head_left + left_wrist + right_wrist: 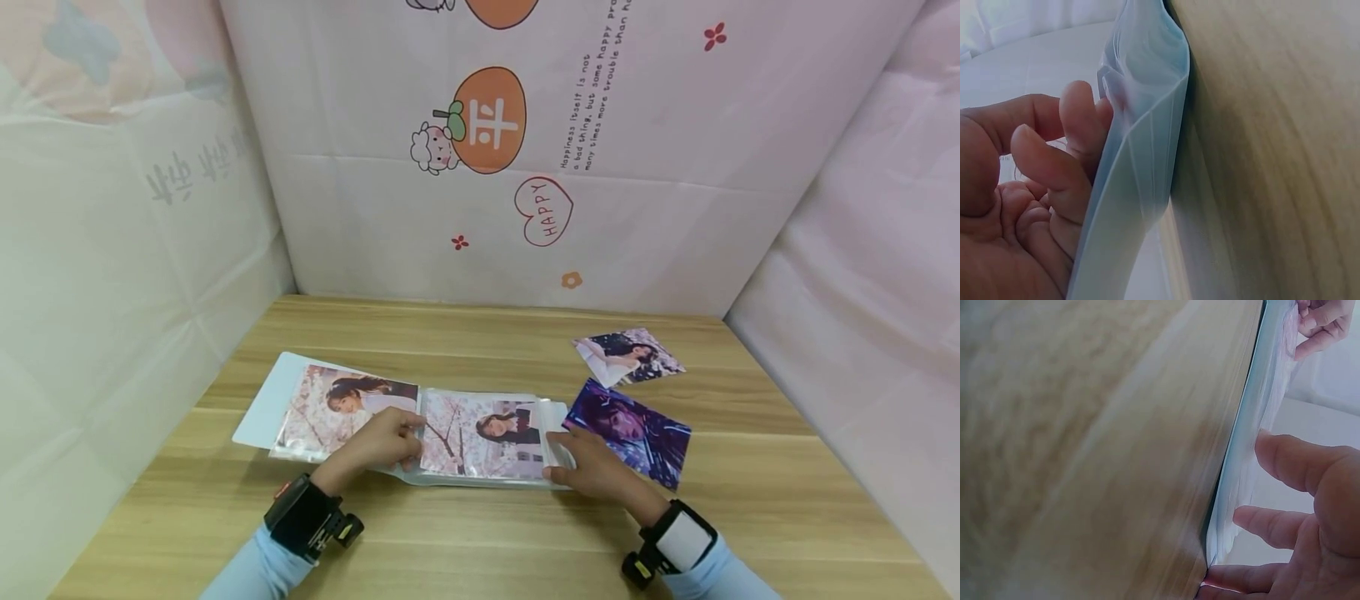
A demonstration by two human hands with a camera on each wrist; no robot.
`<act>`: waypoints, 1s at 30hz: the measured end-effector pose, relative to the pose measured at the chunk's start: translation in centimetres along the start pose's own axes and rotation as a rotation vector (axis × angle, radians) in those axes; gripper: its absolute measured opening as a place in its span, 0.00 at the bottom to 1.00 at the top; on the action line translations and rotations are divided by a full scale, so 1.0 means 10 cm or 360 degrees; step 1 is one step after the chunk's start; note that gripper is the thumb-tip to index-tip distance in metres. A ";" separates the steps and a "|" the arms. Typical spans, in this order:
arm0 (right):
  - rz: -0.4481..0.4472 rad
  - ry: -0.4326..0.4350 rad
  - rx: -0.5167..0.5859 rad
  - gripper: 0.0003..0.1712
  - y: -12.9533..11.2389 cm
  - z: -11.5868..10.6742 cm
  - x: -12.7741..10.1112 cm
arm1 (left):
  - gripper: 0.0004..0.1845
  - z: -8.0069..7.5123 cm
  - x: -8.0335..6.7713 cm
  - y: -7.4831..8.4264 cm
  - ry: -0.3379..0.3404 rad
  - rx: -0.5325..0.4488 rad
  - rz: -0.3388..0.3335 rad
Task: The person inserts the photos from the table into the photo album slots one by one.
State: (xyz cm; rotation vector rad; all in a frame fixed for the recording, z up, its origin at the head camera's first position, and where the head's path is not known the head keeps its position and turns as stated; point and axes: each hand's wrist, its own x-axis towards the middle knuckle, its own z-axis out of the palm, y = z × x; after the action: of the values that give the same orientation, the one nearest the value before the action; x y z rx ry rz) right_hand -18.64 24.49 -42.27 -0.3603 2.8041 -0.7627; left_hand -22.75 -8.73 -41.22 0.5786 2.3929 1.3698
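Album (pixel 262 412) laid flat on the table (pixel 465 533) under both hands; middle photo (pixel 480 433) seen in its clear sleeve (pixel 551 417), between the two grips. Curled fingers of the left hand (pixel 382 437) are set at the photo's left edge; whether anything is pinched there cannot be told, the contact being partly hidden. At the opposite end, the album's edge is touched by spread, fairly straight fingertips of the right hand (pixel 600 467); nothing appears to be clasped by it. A second photo (pixel 326 408) is noted just outside the left grip, partly covered by that hand. A purple photo (pixel 637 437) is found beside the right fingers, a pink photo (pixel 630 354) just beyond it.

Step in hand judged to be the seating of the middle photo. For good work, the far end should be pressed lightly by the right fingertips while the edge at the left grip is eased level; the sleeve should be smoothed outward, not tugged, as the photo could be creased or the thin plastic snagged.

Compared by view: the loose photos and picture sides are shown plainly only from the head. From the left wrist, bulged, rippled plastic is revealed just beyond the left fingertips, barely noticeable from above. From the right wrist, the layered edge is seen side-on, with lower fingers placed against it
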 end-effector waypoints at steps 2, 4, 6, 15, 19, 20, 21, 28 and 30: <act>-0.0003 -0.0001 -0.0002 0.32 0.00 0.00 0.00 | 0.27 0.01 0.01 -0.01 -0.0005 0.0006 0.0008; -0.0009 -0.0002 -0.0005 0.32 0.01 0.00 0.00 | 0.27 0.01 0.01 -0.02 -0.0013 0.0004 0.0010; -0.0013 -0.0002 -0.0009 0.32 0.02 -0.01 0.00 | 0.28 0.02 0.01 -0.02 -0.0024 -0.0009 0.0005; -0.0032 -0.0026 0.0021 0.30 0.04 -0.02 0.00 | 0.27 0.04 -0.01 0.02 0.0006 -0.0072 0.0000; -0.0076 -0.0026 0.0007 0.28 0.05 -0.02 0.00 | 0.23 0.07 -0.06 0.06 0.0091 -0.0032 -0.0015; -0.0081 -0.0025 0.0003 0.27 0.05 -0.02 0.00 | 0.22 0.08 -0.07 0.08 0.0124 0.0034 0.0006; -0.0083 -0.0024 0.0000 0.27 0.06 -0.02 0.00 | 0.21 0.09 -0.08 0.09 0.0158 0.0135 0.0047; -0.0071 -0.0031 0.0000 0.27 0.06 -0.03 -0.01 | 0.18 0.18 -0.13 0.12 0.0198 0.0970 0.0708; -0.0073 -0.0030 -0.0001 0.27 0.07 -0.04 -0.01 | 0.20 0.21 -0.13 0.12 0.0112 0.1139 0.0835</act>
State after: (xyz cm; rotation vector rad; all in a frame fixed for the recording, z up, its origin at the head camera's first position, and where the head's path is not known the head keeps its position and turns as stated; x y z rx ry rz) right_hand -18.72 25.25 -42.30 -0.4312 2.7873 -0.7637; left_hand -20.43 -7.29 -41.09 1.4366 2.8937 0.6299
